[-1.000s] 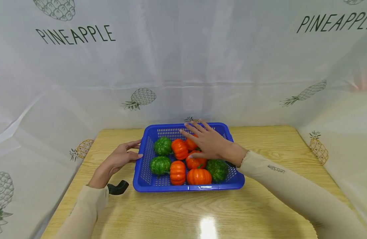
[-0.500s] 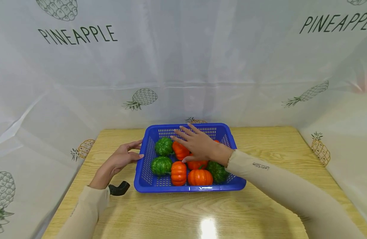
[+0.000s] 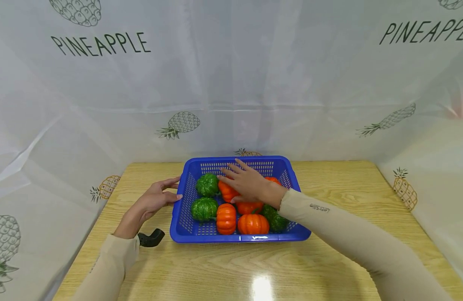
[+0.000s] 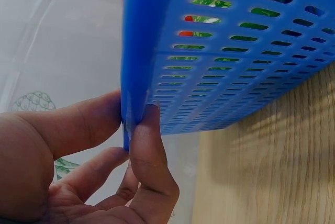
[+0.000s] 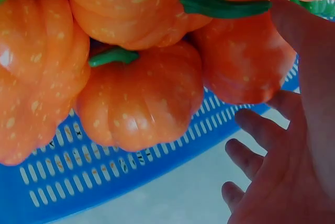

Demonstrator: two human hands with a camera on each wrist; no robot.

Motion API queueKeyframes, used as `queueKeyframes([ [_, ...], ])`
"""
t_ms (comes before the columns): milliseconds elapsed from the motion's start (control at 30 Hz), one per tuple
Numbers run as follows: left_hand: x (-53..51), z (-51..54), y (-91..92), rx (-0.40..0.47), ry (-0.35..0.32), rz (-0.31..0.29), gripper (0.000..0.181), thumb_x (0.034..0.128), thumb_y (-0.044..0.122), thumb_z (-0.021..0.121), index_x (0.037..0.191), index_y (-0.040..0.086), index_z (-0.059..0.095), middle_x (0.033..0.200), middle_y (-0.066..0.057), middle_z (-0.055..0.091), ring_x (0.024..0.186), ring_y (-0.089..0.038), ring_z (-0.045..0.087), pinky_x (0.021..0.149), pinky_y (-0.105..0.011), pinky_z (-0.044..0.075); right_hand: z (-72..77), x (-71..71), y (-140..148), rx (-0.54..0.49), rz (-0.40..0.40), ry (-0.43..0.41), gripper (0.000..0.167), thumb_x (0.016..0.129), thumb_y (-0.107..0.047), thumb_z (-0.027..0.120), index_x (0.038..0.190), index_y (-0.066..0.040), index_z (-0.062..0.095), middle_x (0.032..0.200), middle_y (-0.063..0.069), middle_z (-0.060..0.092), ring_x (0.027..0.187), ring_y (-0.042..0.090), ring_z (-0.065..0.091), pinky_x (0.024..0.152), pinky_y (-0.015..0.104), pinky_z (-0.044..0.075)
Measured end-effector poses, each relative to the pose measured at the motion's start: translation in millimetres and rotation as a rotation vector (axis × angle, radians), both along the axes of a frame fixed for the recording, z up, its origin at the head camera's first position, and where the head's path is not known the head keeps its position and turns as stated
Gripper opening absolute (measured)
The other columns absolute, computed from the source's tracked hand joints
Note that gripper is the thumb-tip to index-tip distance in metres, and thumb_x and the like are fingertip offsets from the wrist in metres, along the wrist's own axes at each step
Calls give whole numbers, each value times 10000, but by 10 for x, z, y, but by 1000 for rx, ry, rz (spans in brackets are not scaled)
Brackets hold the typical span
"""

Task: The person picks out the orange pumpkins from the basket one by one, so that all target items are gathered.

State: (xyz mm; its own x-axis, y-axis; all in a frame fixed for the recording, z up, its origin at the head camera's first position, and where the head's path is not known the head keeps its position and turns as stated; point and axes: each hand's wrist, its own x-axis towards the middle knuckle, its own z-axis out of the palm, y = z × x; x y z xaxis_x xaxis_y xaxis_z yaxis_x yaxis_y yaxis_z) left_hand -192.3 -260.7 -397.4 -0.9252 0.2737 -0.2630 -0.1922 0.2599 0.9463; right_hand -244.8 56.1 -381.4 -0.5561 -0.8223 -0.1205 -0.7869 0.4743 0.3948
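A blue plastic basket (image 3: 240, 238) stands on the table with several small orange and green pumpkins in it. My left hand (image 3: 156, 197) pinches the basket's left rim (image 4: 141, 41) between thumb and fingers. Over the basket's middle, my right hand (image 3: 248, 184) spreads its fingers above the pumpkins and hides some of them. In the right wrist view its thumb comes close to the green stem (image 5: 225, 5) of an orange pumpkin (image 5: 141, 4), and a fingertip is beside another orange pumpkin (image 5: 241, 56); contact is unclear. Two green pumpkins, one at the front left (image 3: 204, 210), lie on the left.
The basket rests on a wooden table (image 3: 201, 267). A white curtain (image 3: 231, 83) printed with pineapples hangs right behind and at both sides. A black curved piece (image 3: 151, 238) sticks out at my left wrist.
My right hand has moved left over the pumpkins, uncovering an orange one at the back right. The left hand stays at the basket's left rim.
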Motion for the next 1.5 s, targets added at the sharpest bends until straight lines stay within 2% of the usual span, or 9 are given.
queueKeyframes([
  [167,-4,-1,8,-6,1,4,756,1034,-14,611,1671,-31,205,1500,-333,333,931,-117,703,894,-321,619,-40,-6,-26,-42,21,26,820,981,-638,649,1613,-151,458,1517,84,578,1459,306,481,1277,522,283],
  [367,14,14,-1,-14,1,5,755,1033,-11,610,1672,-28,206,1496,-334,332,924,-119,704,888,-317,619,-48,-4,-64,-81,35,33,771,937,-590,748,1520,-129,542,1441,78,630,1396,296,534,1253,507,335],
  [533,19,17,-7,-18,-10,2,753,1043,-2,605,1677,-16,198,1510,-334,320,921,-115,700,878,-302,616,-12,12,-93,-56,26,34,750,929,-563,778,1494,-126,548,1454,70,624,1404,287,528,1251,493,343],
  [667,13,13,-1,-13,-4,-2,752,1046,-4,601,1677,-18,193,1513,-336,322,933,-118,698,870,-288,615,27,30,-82,-51,16,34,784,925,-540,793,1542,-138,526,1467,63,614,1412,287,521,1257,490,334],
  [933,14,5,12,-16,1,1,755,1046,9,611,1679,-7,202,1524,-332,327,942,-126,699,866,-285,614,128,78,35,-125,33,57,793,939,-583,744,1558,-141,521,1482,67,611,1419,293,519,1280,519,277],
  [1067,30,13,16,-16,-6,6,755,1045,3,610,1681,0,203,1527,-326,318,934,-126,697,869,-290,614,196,118,128,-141,46,87,781,966,-594,679,1573,-135,506,1518,75,591,1433,291,512,1281,531,269],
  [1267,33,16,18,-9,-12,3,762,1044,8,615,1683,4,199,1541,-324,312,938,-130,697,874,-303,614,306,191,327,-157,64,167,785,965,-597,657,1579,-131,507,1557,88,566,1444,282,517,1271,517,290],
  [1500,25,10,5,0,-8,-8,769,1042,7,613,1683,1,188,1531,-327,313,931,-128,701,867,-300,615,401,268,574,-189,20,172,817,955,-564,694,1602,-113,479,1607,94,511,1509,279,443,1292,510,245],
])
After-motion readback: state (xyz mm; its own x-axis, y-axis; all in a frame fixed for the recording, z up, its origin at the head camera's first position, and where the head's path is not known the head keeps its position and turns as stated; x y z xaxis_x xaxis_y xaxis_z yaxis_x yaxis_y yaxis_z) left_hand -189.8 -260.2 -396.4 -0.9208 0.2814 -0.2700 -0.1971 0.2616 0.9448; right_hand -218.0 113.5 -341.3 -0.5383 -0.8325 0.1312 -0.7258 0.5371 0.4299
